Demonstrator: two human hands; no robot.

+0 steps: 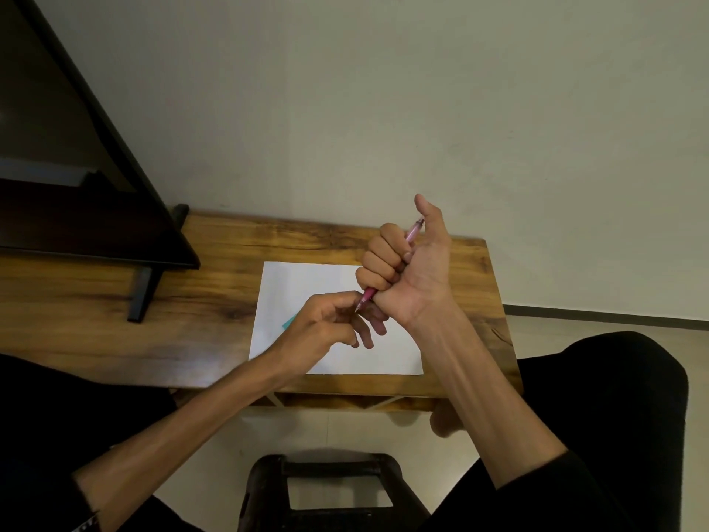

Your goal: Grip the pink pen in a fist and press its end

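Head view: a person sits at a wooden tabletop (pixel 215 301) set against a pale wall, both forearms bare and reaching forward.
Right hand (pixel 406 263): raised above the tabletop, palm side toward the camera, fingers curled in a fist round a pink pen (pixel 387 268), thumb pointing up.
Pen: held slanting, its upper end beside the thumb, its tip pointing down and left out of the bottom of the fist.
Left hand (pixel 330 320): just below and left of the right hand, thumb and forefinger pinching at the pen's tip, the other fingers loosely spread downward.
Paper (pixel 307 286): a white sheet lying flat on the tabletop, under both hands.
Teal piece (pixel 288 322): a small bit showing on the paper, mostly hidden by the left hand.
Screen (pixel 76 155): dark, standing on the tabletop's left part.
Stool (pixel 337 489): dark, on the floor between the knees.
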